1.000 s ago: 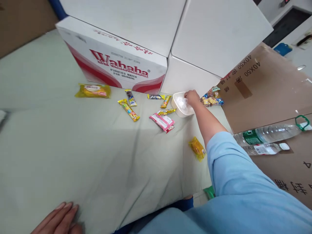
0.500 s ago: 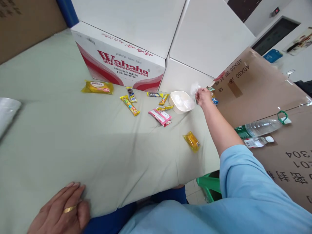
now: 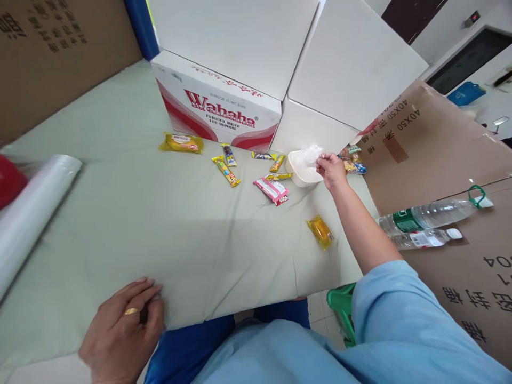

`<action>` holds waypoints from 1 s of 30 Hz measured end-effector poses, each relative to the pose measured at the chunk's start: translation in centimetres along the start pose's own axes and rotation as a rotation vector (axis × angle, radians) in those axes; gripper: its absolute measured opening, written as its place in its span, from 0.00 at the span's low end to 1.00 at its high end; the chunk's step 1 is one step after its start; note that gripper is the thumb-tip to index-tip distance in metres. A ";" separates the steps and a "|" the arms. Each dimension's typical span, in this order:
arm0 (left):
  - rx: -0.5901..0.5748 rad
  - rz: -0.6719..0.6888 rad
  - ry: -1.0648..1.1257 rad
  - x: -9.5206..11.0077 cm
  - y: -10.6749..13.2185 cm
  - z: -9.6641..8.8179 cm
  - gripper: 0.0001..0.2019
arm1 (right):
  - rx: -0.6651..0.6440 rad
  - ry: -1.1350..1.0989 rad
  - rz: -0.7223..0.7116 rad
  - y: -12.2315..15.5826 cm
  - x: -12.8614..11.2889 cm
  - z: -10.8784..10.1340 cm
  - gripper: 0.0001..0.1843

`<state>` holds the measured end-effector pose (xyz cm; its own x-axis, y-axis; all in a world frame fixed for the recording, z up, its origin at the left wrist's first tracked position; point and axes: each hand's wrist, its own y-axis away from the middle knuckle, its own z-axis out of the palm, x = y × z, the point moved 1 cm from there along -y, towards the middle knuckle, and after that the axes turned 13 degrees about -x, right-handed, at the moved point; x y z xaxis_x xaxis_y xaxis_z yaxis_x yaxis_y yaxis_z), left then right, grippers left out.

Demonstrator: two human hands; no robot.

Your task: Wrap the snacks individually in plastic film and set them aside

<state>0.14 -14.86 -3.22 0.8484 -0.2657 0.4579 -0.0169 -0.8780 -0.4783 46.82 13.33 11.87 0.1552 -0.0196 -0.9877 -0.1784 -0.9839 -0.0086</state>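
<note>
My right hand (image 3: 332,169) reaches to the back right of the table and pinches a crumpled piece of clear plastic (image 3: 312,154). This plastic is over the white plastic bowl (image 3: 301,180), partly covering its opening. Whether it touches the inside I cannot tell. My left hand (image 3: 127,325), with a gold ring, rests on the cloth at the front left edge, fingers extended and holding nothing. Left of the bowl lie a pink-and-white packet (image 3: 269,189) and a small yellow snack stick (image 3: 279,176). A yellow wrapped snack (image 3: 320,232) lies nearer the front.
A Wahaha carton (image 3: 220,109) and white boxes stand along the back. More snack sticks (image 3: 226,170) and a yellow packet (image 3: 182,143) lie before them. Left is a plastic roll (image 3: 40,213). Bottles (image 3: 440,213) lie by cardboard on the right; a green stool (image 3: 342,309) is below.
My right hand has carried the clear plastic leftward from beside the bowl to over it. The view has shifted, bringing more of the plastic roll and a red object into sight at left.
</note>
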 end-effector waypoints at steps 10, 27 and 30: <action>-0.420 -0.512 1.049 12.7 -8.3 3.0 0.25 | -0.252 -0.103 -0.003 19.8 3.7 6.7 0.14; -0.348 -0.616 1.363 13.8 -8.1 4.3 0.19 | -0.368 -0.218 0.249 24.5 5.1 9.4 0.20; -0.324 -0.728 1.442 12.5 -8.0 3.6 0.22 | -0.226 -0.184 0.181 22.9 5.1 7.0 0.20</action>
<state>12.77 -9.71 3.65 -0.4311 0.2486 0.8673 -0.1200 -0.9685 0.2180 36.70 -8.02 5.52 -0.0407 -0.1858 -0.9817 0.0359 -0.9822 0.1844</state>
